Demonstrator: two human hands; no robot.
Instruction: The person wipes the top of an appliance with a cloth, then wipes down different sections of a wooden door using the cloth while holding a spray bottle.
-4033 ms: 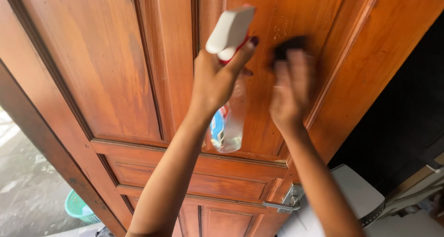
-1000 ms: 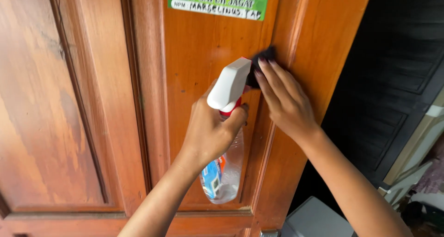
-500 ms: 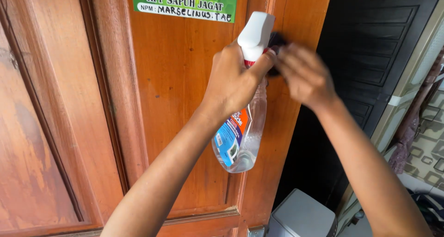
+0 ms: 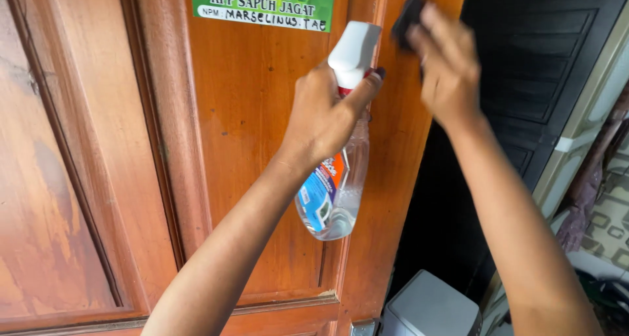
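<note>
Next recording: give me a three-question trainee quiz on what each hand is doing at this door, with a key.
1. True or false: the left hand grips a spray bottle by its neck.
2. What does the right hand press against the wooden door? A) a dark cloth B) a paintbrush C) a key
3. What colour is the sticker near the top of the door?

Key: 1 true. 2 A, the dark cloth. 3 green.
</note>
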